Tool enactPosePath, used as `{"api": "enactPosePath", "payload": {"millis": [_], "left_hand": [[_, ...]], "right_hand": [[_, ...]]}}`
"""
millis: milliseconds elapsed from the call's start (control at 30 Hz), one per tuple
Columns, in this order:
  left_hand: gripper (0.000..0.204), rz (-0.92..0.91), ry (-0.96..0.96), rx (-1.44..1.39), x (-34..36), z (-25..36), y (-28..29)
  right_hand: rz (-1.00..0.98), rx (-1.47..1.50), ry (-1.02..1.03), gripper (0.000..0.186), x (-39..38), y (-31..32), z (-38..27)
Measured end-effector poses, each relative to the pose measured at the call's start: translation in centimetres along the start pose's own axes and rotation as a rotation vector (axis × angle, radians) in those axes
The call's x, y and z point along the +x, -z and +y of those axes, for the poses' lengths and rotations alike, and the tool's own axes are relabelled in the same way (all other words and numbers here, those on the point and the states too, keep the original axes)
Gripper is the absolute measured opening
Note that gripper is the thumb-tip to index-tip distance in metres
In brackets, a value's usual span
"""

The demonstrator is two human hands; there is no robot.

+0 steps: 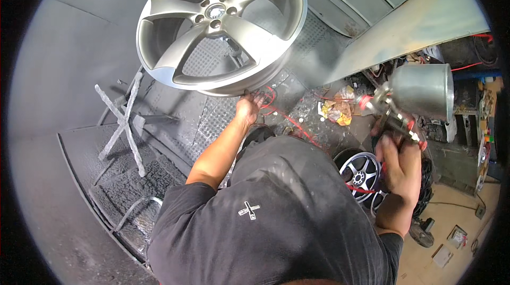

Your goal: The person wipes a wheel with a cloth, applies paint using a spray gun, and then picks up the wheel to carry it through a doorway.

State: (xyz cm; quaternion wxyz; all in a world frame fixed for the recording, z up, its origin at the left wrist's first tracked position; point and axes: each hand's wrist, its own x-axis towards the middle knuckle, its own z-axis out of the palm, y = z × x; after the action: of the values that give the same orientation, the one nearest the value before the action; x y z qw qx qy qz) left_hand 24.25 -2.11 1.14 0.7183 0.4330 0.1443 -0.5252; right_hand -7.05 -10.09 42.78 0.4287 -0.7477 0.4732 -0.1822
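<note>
The right grip (396,160) is clamped around the handle of a spray gun (394,115), the fingers curled in close; whether the trigger is pulled cannot be told. The gun stands to the right, its metal cup (422,92) on top and its red-ringed front end (365,103) turned left. The left grip (248,108) is raised to the lower near edge of a large silver wheel (215,26), fingers at the underside of its rim and slightly apart; how firmly they close on it cannot be told. That wheel is in the far middle of the scene, tilted, its five broad spokes facing the person. A red hose (297,125) lies beyond the person's body, with a crumpled wrapper (340,114) to its right. Nearer on the right, a smaller multi-spoked wheel (360,173) is below the right forearm. To the left is a grey-coated, cross-shaped stand (125,120).
</note>
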Motion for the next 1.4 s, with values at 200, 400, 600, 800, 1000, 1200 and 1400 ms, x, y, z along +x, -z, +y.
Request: {"api": "enactPosePath", "payload": {"millis": [200, 400, 600, 800, 1000, 1200, 1400], "left_hand": [[0.049, -0.016, 0.009, -0.006, 0.2, 0.3, 0.7], [0.048, 0.032, 0.020, 0.025, -0.9, 0.9, -0.6], [0.045, -0.046, 0.030, -0.053, 1.3, 0.2, 2.9], [0.050, -0.014, 0.026, 0.014, 0.2, 0.9, 1.8], [0.054, -0.067, 0.016, -0.037, 1.3, 0.5, 3.4], [0.044, -0.053, 0.027, -0.024, 0.8, 1.1, 3.2], [0.045, -0.048, 0.029, 0.063, 0.2, 2.1, 4.0]], "right_hand": [[-0.180, 0.112, -0.078, 0.024, -1.1, -0.6, -2.3], [0.101, -0.078, 0.025, 0.031, 1.5, 0.3, 1.0], [0.059, -0.224, -0.001, 0.018, 1.7, 0.3, -0.2], [-0.210, 0.080, -0.061, 0.012, -1.3, -0.6, -1.5], [0.030, -0.093, -0.002, 0.025, 1.1, -0.7, -0.7], [0.232, -0.039, 0.083, 0.027, 3.1, -0.8, 0.3], [-0.178, 0.171, -0.103, 0.034, 0.0, -0.5, -1.0]]}}
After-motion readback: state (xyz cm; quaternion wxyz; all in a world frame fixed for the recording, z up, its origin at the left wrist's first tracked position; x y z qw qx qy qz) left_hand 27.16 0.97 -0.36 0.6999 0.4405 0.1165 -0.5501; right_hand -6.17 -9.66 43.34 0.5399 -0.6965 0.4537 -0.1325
